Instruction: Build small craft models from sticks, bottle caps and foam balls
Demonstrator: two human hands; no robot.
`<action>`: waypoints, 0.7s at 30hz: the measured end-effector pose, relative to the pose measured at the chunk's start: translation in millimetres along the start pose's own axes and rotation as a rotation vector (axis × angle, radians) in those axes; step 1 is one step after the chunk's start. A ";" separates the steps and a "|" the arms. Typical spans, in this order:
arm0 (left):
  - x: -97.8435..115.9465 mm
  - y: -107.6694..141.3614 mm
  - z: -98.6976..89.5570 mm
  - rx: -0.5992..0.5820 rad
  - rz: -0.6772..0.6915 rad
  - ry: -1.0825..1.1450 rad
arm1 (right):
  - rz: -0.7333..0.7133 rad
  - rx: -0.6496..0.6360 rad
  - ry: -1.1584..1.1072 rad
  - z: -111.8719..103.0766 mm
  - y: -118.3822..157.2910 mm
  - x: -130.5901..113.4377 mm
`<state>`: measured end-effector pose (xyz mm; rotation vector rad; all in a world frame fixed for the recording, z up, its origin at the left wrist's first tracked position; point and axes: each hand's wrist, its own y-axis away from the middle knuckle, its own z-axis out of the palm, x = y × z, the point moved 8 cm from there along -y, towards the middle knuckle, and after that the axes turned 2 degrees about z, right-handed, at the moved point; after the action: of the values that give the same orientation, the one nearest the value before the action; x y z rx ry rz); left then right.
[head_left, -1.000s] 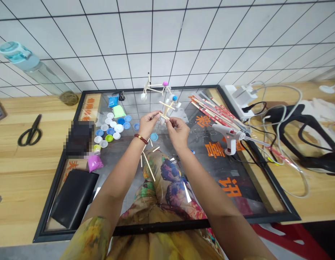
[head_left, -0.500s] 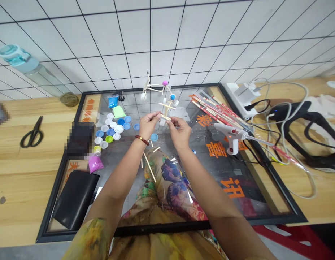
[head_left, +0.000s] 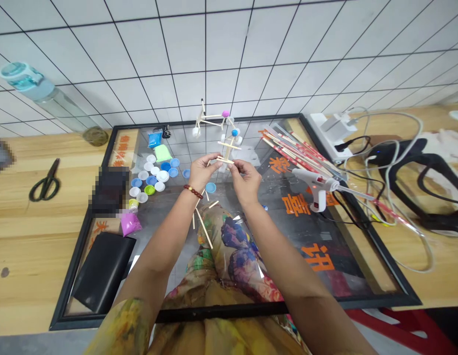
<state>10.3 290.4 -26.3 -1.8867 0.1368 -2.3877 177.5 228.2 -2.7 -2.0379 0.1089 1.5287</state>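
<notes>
A small frame of pale sticks (head_left: 229,145) with white caps and a blue piece (head_left: 235,133) on it is held over the glass board. My left hand (head_left: 204,173) pinches the left end of its near crosspiece, and my right hand (head_left: 246,180) pinches the right end. Behind it stands another stick structure (head_left: 213,117) with a pink ball (head_left: 225,114) and white caps. Loose sticks (head_left: 204,228) lie on the glass below my left hand, close to a blue cap (head_left: 210,187).
Bottle caps (head_left: 162,176) and clay packets (head_left: 163,153) lie on the left, with scissors (head_left: 46,183) and a bottle (head_left: 66,106) beyond. On the right are a glue gun (head_left: 317,187), wrapped sticks (head_left: 295,150), a power strip (head_left: 323,133) and cables.
The held stick frame has shifted very slightly, its blue piece a little to the left. Both hands keep their pinch on it.
</notes>
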 end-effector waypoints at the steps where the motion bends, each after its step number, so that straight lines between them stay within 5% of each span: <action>1: -0.5 -0.3 -0.2 0.003 0.001 0.000 | 0.000 0.000 0.003 0.1 0.1 0.0; 21: -5.6 -1.5 -1.8 0.030 -0.011 -0.032 | -0.047 0.034 -0.010 -2.0 -0.2 0.9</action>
<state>9.8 292.7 -32.0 -1.9160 0.0879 -2.3511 179.6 227.6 -3.1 -1.9926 0.0814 1.4981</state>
